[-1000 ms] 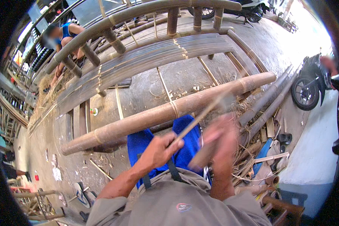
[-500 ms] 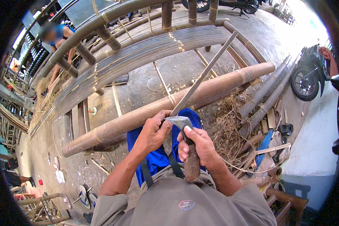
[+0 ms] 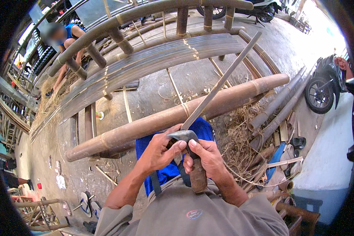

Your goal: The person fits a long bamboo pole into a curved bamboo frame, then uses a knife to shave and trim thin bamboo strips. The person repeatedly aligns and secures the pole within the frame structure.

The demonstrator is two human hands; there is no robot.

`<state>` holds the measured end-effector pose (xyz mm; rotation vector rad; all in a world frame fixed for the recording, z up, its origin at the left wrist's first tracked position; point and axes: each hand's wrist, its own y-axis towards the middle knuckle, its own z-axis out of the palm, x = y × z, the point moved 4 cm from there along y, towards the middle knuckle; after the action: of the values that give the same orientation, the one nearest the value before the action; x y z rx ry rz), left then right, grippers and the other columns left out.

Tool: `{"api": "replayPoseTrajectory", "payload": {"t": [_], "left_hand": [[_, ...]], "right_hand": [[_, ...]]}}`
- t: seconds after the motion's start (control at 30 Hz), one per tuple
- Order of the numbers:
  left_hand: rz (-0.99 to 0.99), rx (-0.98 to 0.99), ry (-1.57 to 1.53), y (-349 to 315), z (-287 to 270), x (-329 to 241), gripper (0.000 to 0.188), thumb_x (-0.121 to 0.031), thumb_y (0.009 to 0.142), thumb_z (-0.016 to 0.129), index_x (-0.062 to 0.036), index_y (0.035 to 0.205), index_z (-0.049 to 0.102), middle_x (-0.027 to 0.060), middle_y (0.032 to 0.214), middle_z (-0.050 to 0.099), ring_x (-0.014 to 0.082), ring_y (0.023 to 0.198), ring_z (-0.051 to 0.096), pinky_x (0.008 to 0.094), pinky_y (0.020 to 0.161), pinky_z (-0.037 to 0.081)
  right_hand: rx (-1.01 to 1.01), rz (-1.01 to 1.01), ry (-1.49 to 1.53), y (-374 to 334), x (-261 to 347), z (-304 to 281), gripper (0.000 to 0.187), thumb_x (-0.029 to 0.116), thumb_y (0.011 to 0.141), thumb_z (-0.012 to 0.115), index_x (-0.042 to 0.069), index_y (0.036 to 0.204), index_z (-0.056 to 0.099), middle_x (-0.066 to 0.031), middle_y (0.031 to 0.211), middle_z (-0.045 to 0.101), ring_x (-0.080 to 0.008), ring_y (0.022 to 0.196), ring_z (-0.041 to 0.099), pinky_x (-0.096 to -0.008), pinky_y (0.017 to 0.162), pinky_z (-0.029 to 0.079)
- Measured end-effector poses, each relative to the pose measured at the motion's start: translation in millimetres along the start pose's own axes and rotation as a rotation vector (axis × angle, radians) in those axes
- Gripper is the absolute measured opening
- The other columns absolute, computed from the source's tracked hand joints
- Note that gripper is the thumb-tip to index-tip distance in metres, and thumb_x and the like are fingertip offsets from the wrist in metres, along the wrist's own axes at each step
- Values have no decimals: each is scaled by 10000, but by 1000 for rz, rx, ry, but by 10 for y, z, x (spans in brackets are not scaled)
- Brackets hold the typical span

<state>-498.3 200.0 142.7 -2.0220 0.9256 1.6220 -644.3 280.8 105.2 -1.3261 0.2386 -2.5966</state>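
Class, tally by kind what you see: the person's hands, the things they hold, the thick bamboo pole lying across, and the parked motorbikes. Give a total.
hands: 2, left hand and right hand
knife: 1
bamboo strip: 1
thick bamboo pole: 1
motorbikes: 2
Total: 7

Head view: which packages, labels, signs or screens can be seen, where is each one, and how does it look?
Shirt logo: small oval patch on the grey shirt at the bottom centre, pale with red and blue marks.
Small container: on the concrete floor left of the thick bamboo pole, a short cylinder, white with green and red.
No signs or screens are visible.
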Motion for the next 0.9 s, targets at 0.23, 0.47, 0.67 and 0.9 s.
{"api": "replayPoseTrajectory", "payload": {"t": [0.23, 0.47, 0.67, 0.9], "left_hand": [[-178, -72, -64, 40, 83, 16, 354, -298, 980, 690, 15, 1132, 624, 70, 828, 698, 106, 796, 621, 308, 756, 526], [-256, -68, 159, -174, 31, 255, 359, -363, 931, 727, -15, 1001, 667, 69, 723, 637, 114, 711, 584, 329, 666, 490], [-344, -127, 260, -570, 28, 701, 400, -400, 933, 677, -17, 1047, 661, 116, 757, 637, 162, 693, 592, 361, 655, 484], [-107, -130, 156, 54, 51, 545, 386, -205, 996, 597, 3, 1320, 584, 154, 986, 727, 191, 873, 670, 342, 798, 525]], "right_hand": [[-47, -137, -109, -17, 123, -84, 357, 286, 1082, 504, -18, 977, 658, -72, 683, 629, -166, 582, 617, -305, 542, 519], [-44, -225, -555, -72, 301, -128, 376, 299, 1084, 457, 10, 942, 651, -83, 673, 634, -169, 547, 613, -314, 516, 500], [-445, -872, 452, -445, 1926, -755, 444, 443, 1056, 456, 45, 953, 622, 1, 615, 519, -116, 538, 509, -338, 572, 515], [-154, -6, 62, 39, -60, -760, 400, 353, 1059, 512, -18, 960, 623, -72, 588, 565, -207, 476, 578, -365, 477, 503]]}}
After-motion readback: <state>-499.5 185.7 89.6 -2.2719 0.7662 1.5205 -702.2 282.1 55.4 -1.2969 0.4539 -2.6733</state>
